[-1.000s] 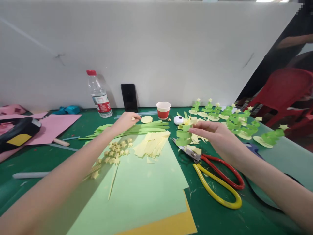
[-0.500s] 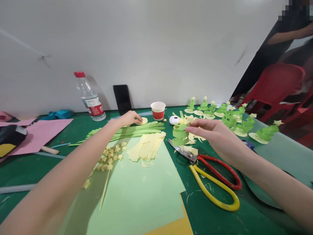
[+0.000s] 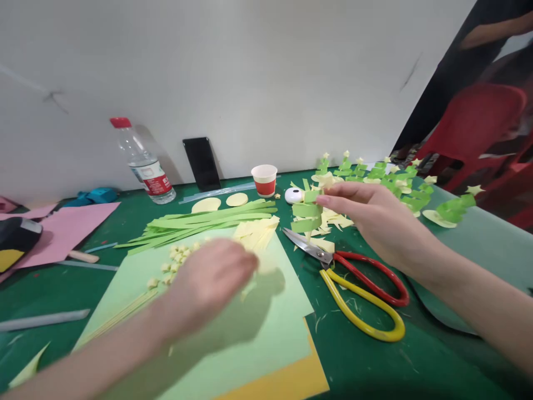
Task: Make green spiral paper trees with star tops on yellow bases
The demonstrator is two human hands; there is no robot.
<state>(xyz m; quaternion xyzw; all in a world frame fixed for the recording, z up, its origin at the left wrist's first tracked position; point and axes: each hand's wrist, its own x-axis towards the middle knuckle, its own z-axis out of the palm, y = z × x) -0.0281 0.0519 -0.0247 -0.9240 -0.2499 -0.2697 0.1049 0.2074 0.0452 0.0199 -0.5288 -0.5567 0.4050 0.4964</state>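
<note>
My right hand (image 3: pixel 366 214) pinches a zigzag-folded green paper strip (image 3: pixel 307 212) that hangs above the scissors' blades. Blurred by motion, my left hand (image 3: pixel 216 278) hovers over the light green paper sheet (image 3: pixel 258 344), its fingers pressed together around a pale yellow round piece (image 3: pixel 266 262). Small yellow folded stars (image 3: pixel 179 255) are beside it, partly hidden by the hand. Pale yellow strips (image 3: pixel 257 232) and long green strips (image 3: pixel 200 219) lie behind, with two yellow paper discs (image 3: pixel 237 199) farther back. The scissors (image 3: pixel 328 258) rest partly open on the table.
Along the wall stand a water bottle (image 3: pixel 152 178), a phone (image 3: pixel 202 164) and a paper cup (image 3: pixel 264 180). A white earbud case (image 3: pixel 293 195) is near the cup. Several finished green spirals with stars (image 3: pixel 453 211) stand at right. Pink paper (image 3: pixel 75 228) and a tape measure (image 3: pixel 16 241) are left.
My left hand has moved from the yellow discs at the back toward me, over the green sheet, with a round piece. My right hand still holds the green folded strip. The view has shifted slightly.
</note>
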